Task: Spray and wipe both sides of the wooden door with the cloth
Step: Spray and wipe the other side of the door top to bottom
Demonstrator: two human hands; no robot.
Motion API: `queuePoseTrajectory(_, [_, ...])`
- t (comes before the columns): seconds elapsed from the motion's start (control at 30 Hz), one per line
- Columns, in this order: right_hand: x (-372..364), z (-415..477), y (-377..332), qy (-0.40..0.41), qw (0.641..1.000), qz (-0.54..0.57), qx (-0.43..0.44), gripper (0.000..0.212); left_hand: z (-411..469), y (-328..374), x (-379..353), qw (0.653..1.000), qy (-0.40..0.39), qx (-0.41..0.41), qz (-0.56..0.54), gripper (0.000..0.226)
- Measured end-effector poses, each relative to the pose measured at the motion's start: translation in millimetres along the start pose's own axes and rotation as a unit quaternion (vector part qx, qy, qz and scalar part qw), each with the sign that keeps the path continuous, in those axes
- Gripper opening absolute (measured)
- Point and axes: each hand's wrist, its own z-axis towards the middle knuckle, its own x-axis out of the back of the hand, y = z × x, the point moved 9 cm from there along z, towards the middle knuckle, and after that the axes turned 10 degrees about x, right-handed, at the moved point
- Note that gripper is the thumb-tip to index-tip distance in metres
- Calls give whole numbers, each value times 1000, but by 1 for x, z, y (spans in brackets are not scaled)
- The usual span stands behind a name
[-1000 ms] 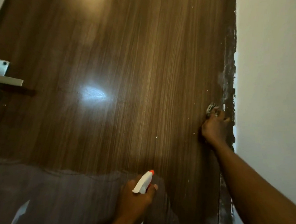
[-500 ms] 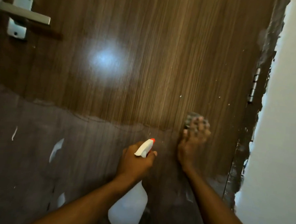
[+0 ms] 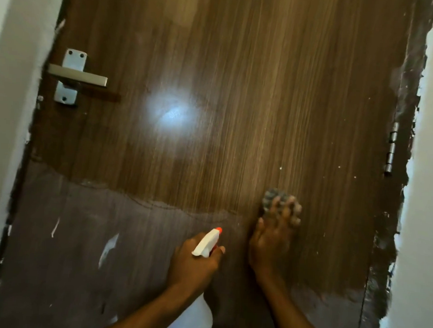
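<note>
The wooden door filled the view, standing upright in its frame between pale walls. At its left edge a metal lever handle was mounted; overspray left to run there could be expected to spot the metal. Below it a dull grey band crossed the lower door, marked by pale scrapes. Whether that band was film, damp or wear could not be told, and hard rubbing was judged likely to lift more of it.

The spray bottle was gripped round its neck by the left hand, its orange nozzle aimed at the door just beside the right hand. A squeeze from so close would probably wet knuckles rather than wood, and drips could be sent down the panel.

The cloth was held bunched under the curled, blurred fingers of the right hand and pressed against the door. With so small a wad, streaks and missed strips were likely.

Further right, a hinge and the rough, flaking frame edge were seen. The cloth might be snagged there, or grit dragged back across the surface.
</note>
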Motion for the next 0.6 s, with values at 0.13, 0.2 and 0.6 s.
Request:
queuePoseTrajectory(0.13, [-26,-56,-57,-75,967,-10,244,50,-4,10,14,999,-3,-39,2,46])
queuePoseTrajectory(0.2, [-26,-89,-50,-113,940,-35,319,58,-9,5,25,999,8,-26,17,47])
queuePoseTrajectory(0.6, [-49,-42,-150,-56,971,-28,232,54,-18,-11,115,992,120,23,42,38])
